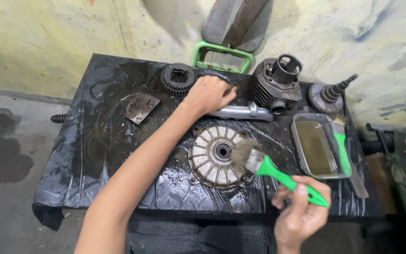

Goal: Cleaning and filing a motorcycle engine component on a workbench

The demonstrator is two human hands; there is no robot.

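Observation:
My right hand (300,209) grips the green handle of a paintbrush (278,173); its dirty bristles rest on the right edge of a round finned metal hub plate (213,155) lying flat on the black plastic-covered table (90,155). My left hand (208,94) reaches to the far side of the table, fingers curled on a dark part next to a grey metal tube (245,113), just right of a black gear cluster (177,78). What the left fingers hold is hidden.
A finned engine cylinder (276,82) and a conical geared part (329,94) stand at the back right. A clear tray of brownish liquid (314,146) holds a second green-handled tool (342,150). A rusty flat plate (141,107) lies at left. A green frame (222,55) leans behind.

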